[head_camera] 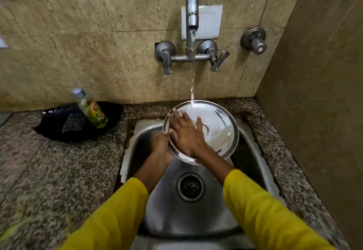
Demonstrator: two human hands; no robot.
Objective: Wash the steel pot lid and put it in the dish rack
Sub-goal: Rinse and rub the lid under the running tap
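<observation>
The round steel pot lid (218, 126) is held tilted over the steel sink (176, 216), under a stream of water from the tap (191, 14). My left hand (160, 145) grips the lid's lower left rim from below, partly hidden behind it. My right hand (184, 131) lies flat on the lid's wet inner face, fingers spread toward the upper left. Water runs over the lid's surface. No dish rack is in view.
A dish soap bottle (92, 110) leans in a black tray (59, 128) with a scrub pad on the granite counter (49, 171) to the left. The sink drain (190, 187) lies below the lid. Tiled walls stand behind and to the right.
</observation>
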